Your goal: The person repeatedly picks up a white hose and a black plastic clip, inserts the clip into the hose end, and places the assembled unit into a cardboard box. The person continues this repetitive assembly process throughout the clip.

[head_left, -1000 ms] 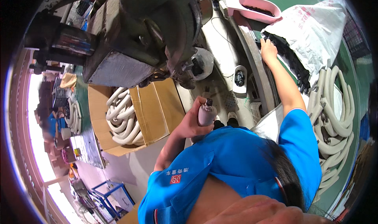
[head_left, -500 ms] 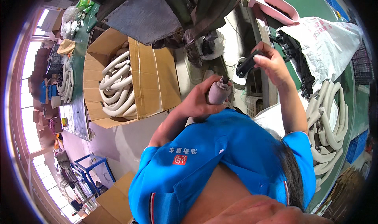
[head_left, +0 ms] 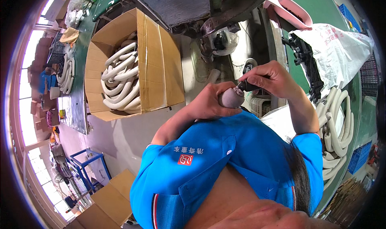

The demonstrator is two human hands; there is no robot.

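In the head view, the person's left hand was wrapped around the end of a grey-beige hose, its grip clenched on the tube so that the rounded end stuck out toward the right hand. The right hand had its fingers pinched shut on a small black plastic part, held right at the open end of the hose, touching or nearly touching it; whether the part already sat inside the tube could not be told. Both hands met in front of the person's chest, above the blue polo shirt.

To the left of the hands stood an open cardboard box on the floor, filled with curved off-white hoses lying on one another. Above it rose a dark machine with a grey metal body. On the right, a green desk carried a row of black plastic parts spilling from a white woven sack, and a pink tray lay beyond them. More off-white hoses were heaped lower down by the person's right arm. Far to the left, another green desk bore more hoses, and flat cardboard boxes and a blue rack stood near the lower edge.
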